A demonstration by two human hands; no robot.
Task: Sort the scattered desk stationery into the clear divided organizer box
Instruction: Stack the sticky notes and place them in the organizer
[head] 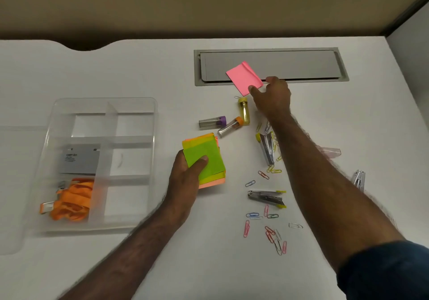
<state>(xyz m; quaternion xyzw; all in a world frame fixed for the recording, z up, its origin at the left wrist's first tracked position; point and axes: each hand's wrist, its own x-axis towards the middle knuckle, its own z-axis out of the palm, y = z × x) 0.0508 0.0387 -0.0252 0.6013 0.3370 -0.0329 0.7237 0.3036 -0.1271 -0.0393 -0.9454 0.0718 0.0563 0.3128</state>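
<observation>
- My left hand (185, 172) grips a stack of green, yellow and orange sticky notes (205, 160), thumb pressed on top, just above the white desk (139, 67).
- My right hand (272, 96) pinches the near corner of a pink sticky-note pad (243, 77) lying over the grey cable hatch (301, 64).
- The clear divided plastic organizer box (148, 105) sits to the left, holding an orange lanyard (72, 200) and a grey card (80, 159).
- Coloured paper clips (269, 230) lie scattered nearby.
</observation>
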